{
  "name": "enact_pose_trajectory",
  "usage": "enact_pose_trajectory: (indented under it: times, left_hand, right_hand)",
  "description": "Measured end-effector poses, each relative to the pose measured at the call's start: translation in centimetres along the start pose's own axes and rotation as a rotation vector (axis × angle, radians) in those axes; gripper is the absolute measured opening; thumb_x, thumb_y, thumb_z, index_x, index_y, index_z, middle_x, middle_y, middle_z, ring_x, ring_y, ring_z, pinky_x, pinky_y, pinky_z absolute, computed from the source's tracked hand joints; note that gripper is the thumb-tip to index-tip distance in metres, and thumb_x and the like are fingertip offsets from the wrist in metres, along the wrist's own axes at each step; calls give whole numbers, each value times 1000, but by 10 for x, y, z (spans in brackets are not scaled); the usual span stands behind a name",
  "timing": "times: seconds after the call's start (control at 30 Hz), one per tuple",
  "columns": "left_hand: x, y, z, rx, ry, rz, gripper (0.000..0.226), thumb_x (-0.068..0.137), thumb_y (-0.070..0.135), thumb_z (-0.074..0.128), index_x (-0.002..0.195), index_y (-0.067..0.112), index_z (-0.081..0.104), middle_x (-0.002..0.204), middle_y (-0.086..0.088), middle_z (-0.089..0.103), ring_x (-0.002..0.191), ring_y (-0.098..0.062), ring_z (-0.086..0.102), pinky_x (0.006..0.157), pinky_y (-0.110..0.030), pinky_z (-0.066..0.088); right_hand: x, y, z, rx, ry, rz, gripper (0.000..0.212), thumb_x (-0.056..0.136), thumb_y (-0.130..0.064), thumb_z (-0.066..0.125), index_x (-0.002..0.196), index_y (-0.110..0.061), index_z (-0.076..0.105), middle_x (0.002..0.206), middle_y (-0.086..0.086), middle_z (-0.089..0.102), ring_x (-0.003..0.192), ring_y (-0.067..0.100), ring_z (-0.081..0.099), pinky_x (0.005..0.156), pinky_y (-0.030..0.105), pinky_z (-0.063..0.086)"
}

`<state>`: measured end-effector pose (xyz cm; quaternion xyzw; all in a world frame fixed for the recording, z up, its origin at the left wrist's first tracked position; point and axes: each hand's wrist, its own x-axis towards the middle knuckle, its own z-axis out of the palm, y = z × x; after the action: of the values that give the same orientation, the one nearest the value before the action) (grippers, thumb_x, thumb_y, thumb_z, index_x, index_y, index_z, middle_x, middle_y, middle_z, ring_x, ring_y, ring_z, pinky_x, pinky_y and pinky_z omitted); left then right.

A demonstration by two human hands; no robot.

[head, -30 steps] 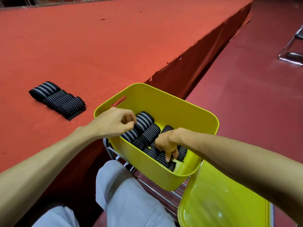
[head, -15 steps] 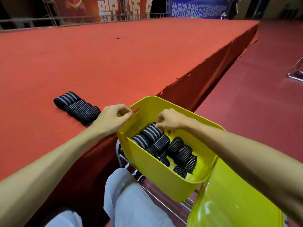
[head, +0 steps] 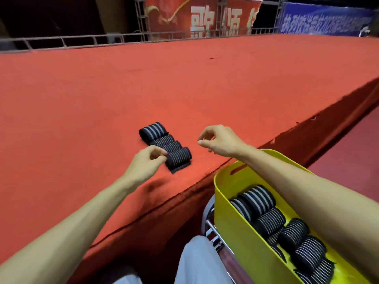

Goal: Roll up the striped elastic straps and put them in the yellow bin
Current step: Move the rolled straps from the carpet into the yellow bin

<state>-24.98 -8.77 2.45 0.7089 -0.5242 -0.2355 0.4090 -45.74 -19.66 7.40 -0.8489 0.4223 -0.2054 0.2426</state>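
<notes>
Left hand (head: 146,163) touched the nearest strap (head: 178,158) with curled fingertips; whether it pinched, I couldn't tell; right hand (head: 220,141) hung loosely curled, empty, just right of it; bin (head: 231,201) sat under that forearm; strap seemed soft, light, springy; best taken by its loose end.

The red platform covering (head: 184,89) is looking like matt, slightly fuzzy carpet. The 4 rolled straps (head: 166,146) on it are showing ribbed, woven elastic cloth. The yellow bin (head: 231,222) is gleaming as smooth, glossy plastic, and the tubes (head: 214,230) beside it are shining like polished metal.
</notes>
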Motion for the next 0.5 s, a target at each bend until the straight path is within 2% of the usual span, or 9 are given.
enact_pose_trajectory:
  times: [0.07,0.13,0.27,0.37,0.43,0.5]
  left_hand:
    - [16,-15,2,27,31,-27,19,88,14,62,107,20,64,109,1,65,99,-15,59,92,-29,44]
    - [35,-29,10,78,38,-21,29,88,14,62,117,16,60,116,-1,60,99,-14,56,90,-25,41]
    - [60,-46,37,192,-29,21,40,89,19,63,127,12,54,120,-5,54,109,-18,55,97,-25,38]
    - [69,-54,59,279,-49,26,48,89,35,63,129,13,52,119,-3,46,114,-21,51,100,-34,40]
    - [68,-57,70,409,-41,39,55,86,49,62,129,17,51,116,0,43,112,-21,50,97,-39,42]
    - [65,-59,75,458,-15,64,55,85,54,61,126,19,50,112,1,44,109,-21,51,93,-39,43]
  right_hand:
    - [20,1,15,5,-37,-5,11,89,-23,66,95,-16,71,95,3,72,71,11,60,71,24,45]
    - [39,5,30,11,-59,-3,10,89,-22,66,95,-15,71,95,4,72,77,15,62,74,29,48]
    - [58,17,52,66,-73,14,7,86,-17,66,88,-24,68,92,2,71,78,15,61,78,32,52]
    - [67,26,61,99,-74,34,12,86,-13,65,91,-23,69,91,1,70,76,13,59,77,31,52]
    - [70,31,63,100,-74,42,13,86,-13,65,95,-20,70,93,1,70,77,12,59,78,31,53]
    - [69,34,63,89,-73,43,14,86,-13,65,97,-19,70,94,1,70,77,11,59,79,32,53]
